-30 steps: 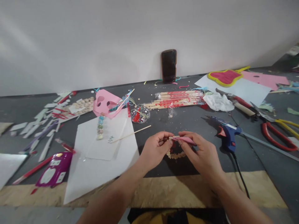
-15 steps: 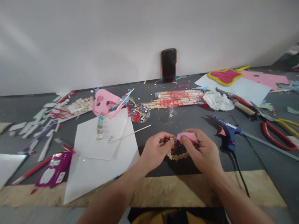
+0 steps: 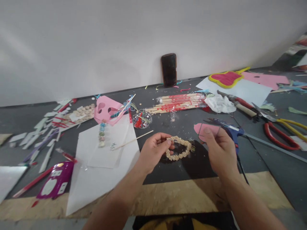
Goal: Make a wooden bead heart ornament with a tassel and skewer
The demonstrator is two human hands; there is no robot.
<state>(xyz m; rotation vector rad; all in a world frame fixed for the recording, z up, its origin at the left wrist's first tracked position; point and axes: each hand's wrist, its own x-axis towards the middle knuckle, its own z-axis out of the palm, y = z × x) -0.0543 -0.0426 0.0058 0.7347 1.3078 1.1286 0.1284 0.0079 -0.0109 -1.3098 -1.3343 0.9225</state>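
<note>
Pink piece (image 3: 200, 128) gripped in right hand (image 3: 219, 150); left hand (image 3: 154, 151) pinches bead ring (image 3: 178, 156); paper (image 3: 105, 156) writing illegible

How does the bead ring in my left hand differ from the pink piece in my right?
The bead ring is beige, the pink piece pink. The ring is a bumpy open loop, the piece flat and solid. Both are pinched between fingers, one per hand.

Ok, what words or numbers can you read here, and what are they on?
"154", roughly, handwritten on the white paper.
Too blurred to read: the white labels on the purple pack.
Too small to read: the red print on the stick packet.
No writing shows on the bead ring or pink piece.
</note>
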